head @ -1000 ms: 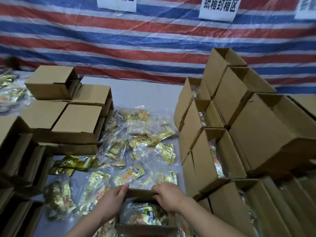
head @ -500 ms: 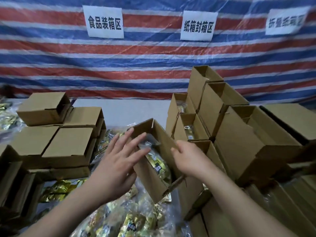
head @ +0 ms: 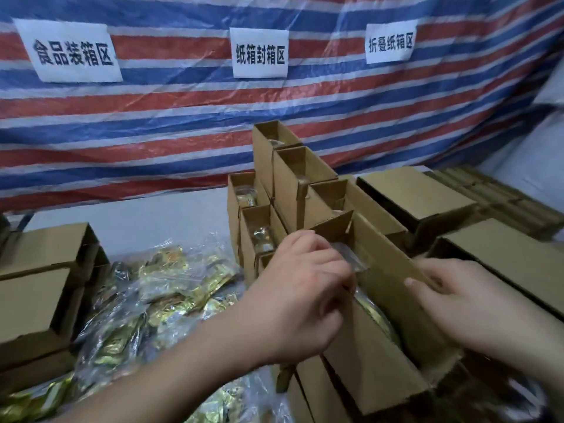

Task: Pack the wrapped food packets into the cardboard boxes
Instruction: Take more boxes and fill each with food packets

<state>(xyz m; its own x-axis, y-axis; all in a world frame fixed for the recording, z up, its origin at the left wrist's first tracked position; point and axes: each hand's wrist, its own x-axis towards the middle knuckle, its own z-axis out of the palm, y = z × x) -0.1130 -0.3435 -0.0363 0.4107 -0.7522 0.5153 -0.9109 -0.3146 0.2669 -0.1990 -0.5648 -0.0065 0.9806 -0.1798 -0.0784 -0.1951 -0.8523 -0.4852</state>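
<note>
Head view. An open cardboard box is held between both hands above the right-hand rows of boxes. Its long axis runs from the lower right, near the person, up and away toward the upper left; the open face is turned up and to the left, and its far end flap stands raised. The left hand is at the box's left wall with fingers curled over the opening, touching a clear-wrapped packet that lies inside near the far end; whether the fingers pinch the wrapper or only press it cannot be told. A gold edge of the contents shows deeper in the box. The right hand grips the box's right wall, thumb on the outer face, fingers wrapped behind.

Beyond the held box, a stepped stack of open boxes stands on end, openings up, several showing packets inside. A closed box lies to their right. On the left, closed boxes are stacked. Between the two groups, a loose heap of gold food packets in clear wrap lies on the grey table. A striped tarp hangs behind, bearing three white paper signs.
</note>
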